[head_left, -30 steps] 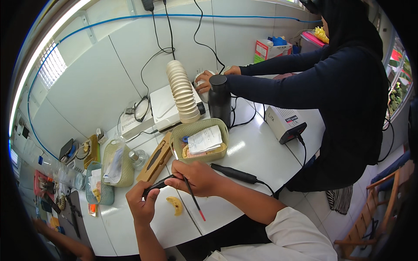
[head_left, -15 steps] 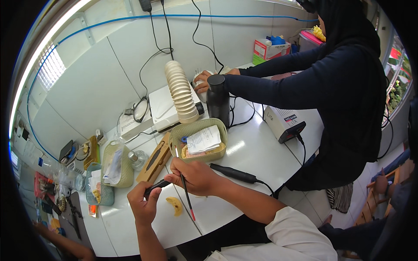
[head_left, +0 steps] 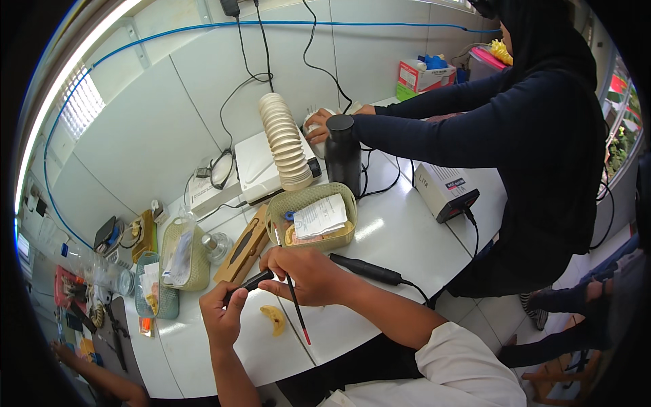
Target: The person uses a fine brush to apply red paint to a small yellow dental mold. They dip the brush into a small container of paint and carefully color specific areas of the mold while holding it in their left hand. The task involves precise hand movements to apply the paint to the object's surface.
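Note:
In front of me, my left hand point(head_left: 222, 308) is closed around a short black pen-shaped tool point(head_left: 252, 281), which slants up to the right. My right hand point(head_left: 303, 275) is close beside its upper end, thumb towards it; whether they touch I cannot tell. Between the fingers of that hand is a thin brush point(head_left: 297, 311) with a dark, red-ended handle pointing down and its pale end up by the basket. Below the hands a curved yellow piece point(head_left: 274, 320), like a dental model, lies on the white table point(head_left: 339, 325).
Beyond my hands stand a green basket point(head_left: 347, 241) with papers and models, a brown box point(head_left: 242, 247), a glass jar point(head_left: 217, 247) and a black bottle point(head_left: 343, 159). A black handpiece point(head_left: 366, 269) trails its cord. A co-worker point(head_left: 542, 136) reaches in from the right.
More of the black tool shows between my hands, and its upper end points higher. My right hand still has the brush. In the right background, another person's legs have moved.

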`<state>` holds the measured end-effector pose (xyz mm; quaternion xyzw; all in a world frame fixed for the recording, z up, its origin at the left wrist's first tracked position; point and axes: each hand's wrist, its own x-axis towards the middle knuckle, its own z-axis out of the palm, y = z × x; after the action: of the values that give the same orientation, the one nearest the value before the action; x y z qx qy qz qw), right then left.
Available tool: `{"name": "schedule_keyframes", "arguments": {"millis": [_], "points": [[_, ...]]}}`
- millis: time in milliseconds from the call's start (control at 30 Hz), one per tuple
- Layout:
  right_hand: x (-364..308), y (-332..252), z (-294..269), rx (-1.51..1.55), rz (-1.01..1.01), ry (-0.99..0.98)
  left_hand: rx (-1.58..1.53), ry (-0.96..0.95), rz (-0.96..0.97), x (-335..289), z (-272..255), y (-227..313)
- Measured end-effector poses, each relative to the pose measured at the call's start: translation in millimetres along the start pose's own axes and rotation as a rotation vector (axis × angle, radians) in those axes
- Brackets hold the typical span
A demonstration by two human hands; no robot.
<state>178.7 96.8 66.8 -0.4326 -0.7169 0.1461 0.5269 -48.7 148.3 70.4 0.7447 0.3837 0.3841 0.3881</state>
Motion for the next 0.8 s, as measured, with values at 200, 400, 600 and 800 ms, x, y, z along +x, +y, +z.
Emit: {"name": "schedule_keyframes", "arguments": {"millis": [200, 400, 600, 800], "points": [[-1, -6, -2, 0.032, 0.148, -0.087, 0.072, -0.025, 0.106, -1, 0, 2], [-5, -2, 3, 0.087, 0.068, -0.080, 0.012, -0.059, 0.053, 0, 2, 0], [-2, 2, 3, 0.074, 0.029, -0.025, -0.006, 0.013, 0.023, -1, -2, -4], [-3, -4, -3, 0.086, 0.152, -0.179, -0.019, -0.030, 0.060, -1, 0, -5]]}}
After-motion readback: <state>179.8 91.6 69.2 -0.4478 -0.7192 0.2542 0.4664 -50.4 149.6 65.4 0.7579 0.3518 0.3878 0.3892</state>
